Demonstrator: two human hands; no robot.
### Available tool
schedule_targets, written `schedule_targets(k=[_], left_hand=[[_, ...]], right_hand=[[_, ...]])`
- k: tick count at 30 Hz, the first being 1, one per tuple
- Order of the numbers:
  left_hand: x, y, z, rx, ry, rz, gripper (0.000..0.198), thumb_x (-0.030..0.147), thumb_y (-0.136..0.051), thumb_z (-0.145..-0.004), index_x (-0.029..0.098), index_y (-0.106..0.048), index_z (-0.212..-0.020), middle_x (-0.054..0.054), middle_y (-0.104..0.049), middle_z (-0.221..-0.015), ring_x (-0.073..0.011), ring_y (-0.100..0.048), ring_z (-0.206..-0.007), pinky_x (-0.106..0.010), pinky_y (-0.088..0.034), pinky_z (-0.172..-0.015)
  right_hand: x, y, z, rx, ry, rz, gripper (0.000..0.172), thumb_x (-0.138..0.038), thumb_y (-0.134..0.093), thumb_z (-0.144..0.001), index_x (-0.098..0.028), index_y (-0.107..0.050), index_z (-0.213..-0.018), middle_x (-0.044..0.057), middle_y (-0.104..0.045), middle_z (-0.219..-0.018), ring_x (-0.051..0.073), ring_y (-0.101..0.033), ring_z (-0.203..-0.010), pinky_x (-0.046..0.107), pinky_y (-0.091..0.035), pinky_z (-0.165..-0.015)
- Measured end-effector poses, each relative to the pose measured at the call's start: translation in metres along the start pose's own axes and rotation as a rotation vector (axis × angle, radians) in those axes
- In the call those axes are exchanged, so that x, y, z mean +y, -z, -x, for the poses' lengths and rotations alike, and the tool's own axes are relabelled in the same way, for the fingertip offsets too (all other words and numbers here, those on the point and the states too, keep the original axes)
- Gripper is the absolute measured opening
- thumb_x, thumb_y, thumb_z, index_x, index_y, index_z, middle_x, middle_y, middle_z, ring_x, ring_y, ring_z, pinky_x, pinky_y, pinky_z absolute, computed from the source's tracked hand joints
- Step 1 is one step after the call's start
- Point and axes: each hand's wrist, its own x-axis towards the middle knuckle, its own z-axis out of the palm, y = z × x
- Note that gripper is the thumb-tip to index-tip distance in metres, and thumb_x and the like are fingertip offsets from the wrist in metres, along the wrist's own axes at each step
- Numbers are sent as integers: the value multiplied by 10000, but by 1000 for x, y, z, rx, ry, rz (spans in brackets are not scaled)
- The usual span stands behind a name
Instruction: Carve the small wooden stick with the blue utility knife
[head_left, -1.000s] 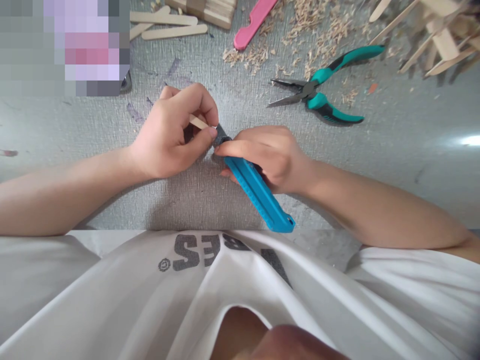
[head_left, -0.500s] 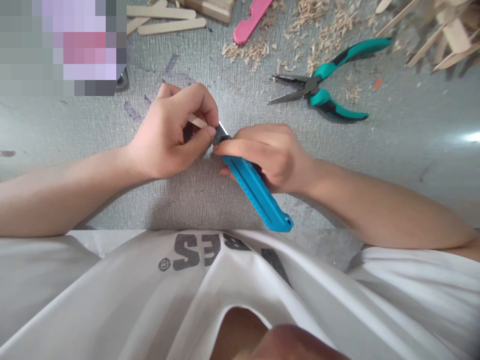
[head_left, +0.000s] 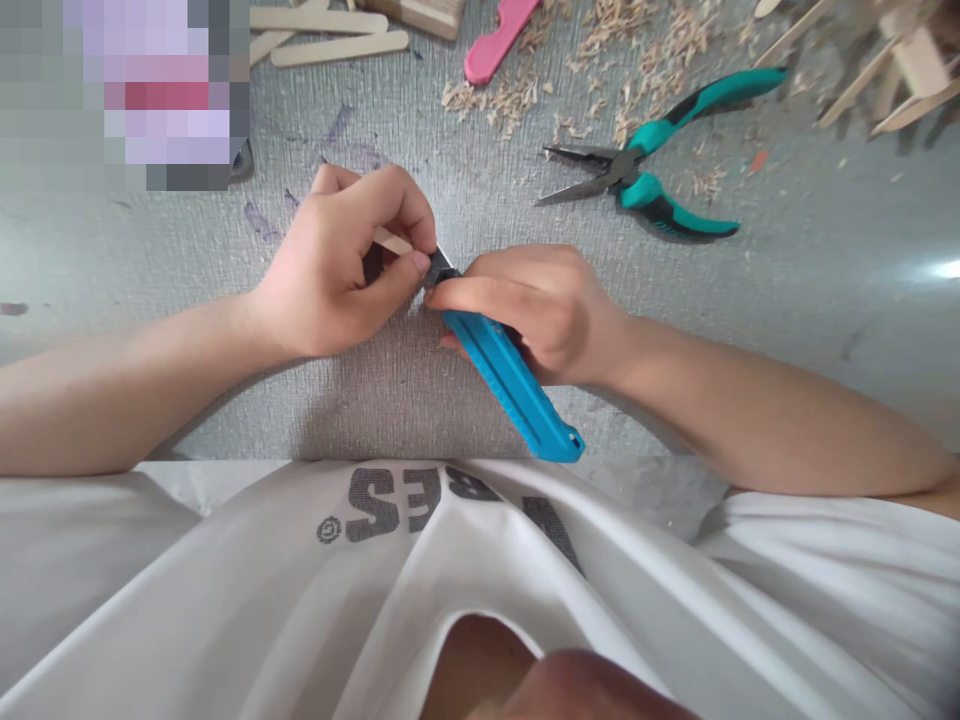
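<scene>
My left hand (head_left: 352,265) is closed, with thumb and forefinger pinching a thin wooden craft stick (head_left: 391,241); most of the stick is hidden by the fingers. My right hand (head_left: 547,310) grips a blue utility knife (head_left: 514,385) near its front, its handle slanting down toward my shirt. The knife's blade (head_left: 442,258) is out and lies at the left fingertips, against or very close to the stick. The exact contact between blade and wood is hidden by the fingers.
Teal-handled needle-nose pliers (head_left: 622,170) lie spread to the right. Beyond are wood shavings (head_left: 645,60), a pink handle-like piece (head_left: 495,45), loose craft sticks (head_left: 337,50) and a wooden block (head_left: 431,14). A structure of sticks (head_left: 915,65) stands at the far right.
Both hands, the knife and the stick hold nearly the same position. The view has shifted very slightly; nothing has been taken hold of or let go.
</scene>
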Motion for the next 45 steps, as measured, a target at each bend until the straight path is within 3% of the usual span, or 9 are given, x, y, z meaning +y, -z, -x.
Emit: schedule_targets(k=[8, 15, 23, 29, 35, 38, 45], left_hand=[[0, 1, 2, 5, -14, -13, 91, 390, -692, -1067, 337, -766, -1080, 10, -786, -832, -171, -669, -837, -529, -640, -1181], [1, 0, 1, -24, -26, -31, 217, 495, -628, -1136, 315, -741, -1093, 13, -793, -875, -149, -620, -838, -564, -595, -1140], [3, -1, 1, -73, -21, -58, 196, 353, -525, -1217, 305, -705, -1156, 51, -770, -920, -108, -565, -893, -542, -547, -1158], [2, 4, 2, -95, -46, -86, 200, 340, -516, -1235, 290, -705, -1192, 77, -775, -971, -81, -574, -890, -526, -570, -1219], [-3, 5, -1, -92, -100, -88, 401, 637, -579, -1202, 275, -751, -1192, 9, -852, -1025, -116, -610, -882, -519, -541, -1183], [-2, 3, -1, -52, -94, -90, 392, 646, -577, -1200, 302, -763, -1170, 14, -858, -1018, -134, -641, -879, -507, -535, -1155], [-6, 1, -2, -62, -151, -58, 524, 701, -563, -1199, 217, -764, -1183, 14, -827, -1024, -79, -593, -830, -455, -473, -1162]], right_hand=[[1, -1, 0, -3, 1, 6, 411, -493, -566, -1272, -213, -724, -1529, 27, -774, -1063, 121, -682, -941, 301, -433, -862], [1, -1, 0, -5, 1, 11, 409, -486, -549, -1281, -210, -717, -1530, 28, -776, -1069, 123, -690, -951, 300, -448, -869], [0, -2, 1, 1, -9, 16, 396, -480, -547, -1277, -221, -713, -1526, 19, -754, -1040, 121, -665, -921, 313, -430, -847], [-1, -1, 0, 13, 8, 26, 314, -358, -556, -1268, -202, -703, -1497, 8, -753, -1062, 114, -659, -939, 303, -420, -853], [-2, 0, 1, 6, 10, 60, 350, -378, -520, -1281, -200, -704, -1520, -8, -712, -1050, 107, -607, -927, 287, -388, -862], [-3, 0, 1, -21, -13, 60, 395, -413, -484, -1292, -195, -715, -1527, 0, -713, -1070, 104, -602, -936, 279, -400, -876], [-3, 3, 2, -79, -39, 57, 459, -444, -503, -1280, -196, -732, -1591, 33, -735, -1095, 117, -630, -961, 278, -488, -906]])
